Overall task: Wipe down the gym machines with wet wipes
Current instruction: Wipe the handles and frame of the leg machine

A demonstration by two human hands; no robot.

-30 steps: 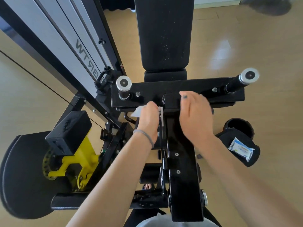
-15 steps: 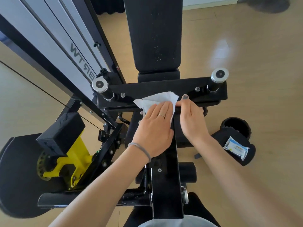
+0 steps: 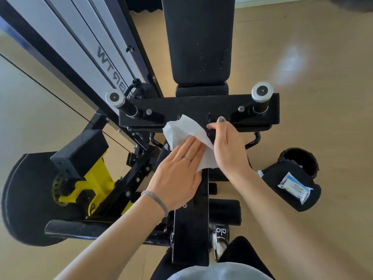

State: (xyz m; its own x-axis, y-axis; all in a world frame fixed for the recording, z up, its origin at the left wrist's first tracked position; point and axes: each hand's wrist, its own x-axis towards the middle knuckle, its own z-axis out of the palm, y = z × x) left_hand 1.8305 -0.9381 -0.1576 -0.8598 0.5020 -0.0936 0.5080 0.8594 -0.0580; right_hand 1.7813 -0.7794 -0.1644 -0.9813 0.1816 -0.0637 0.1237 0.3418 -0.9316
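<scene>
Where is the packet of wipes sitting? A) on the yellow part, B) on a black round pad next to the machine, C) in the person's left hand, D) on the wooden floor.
B: the packet of wipes lies on top of the black round pad at the right of the machine, away from both hands.

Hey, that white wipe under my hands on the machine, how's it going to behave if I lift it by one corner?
The wipe is probably floppy: its free edge already crumples and folds past the left hand. It looks thin, so likely very light. The flat fingers press it to the black bar, so it may cling slightly if damp.
</scene>
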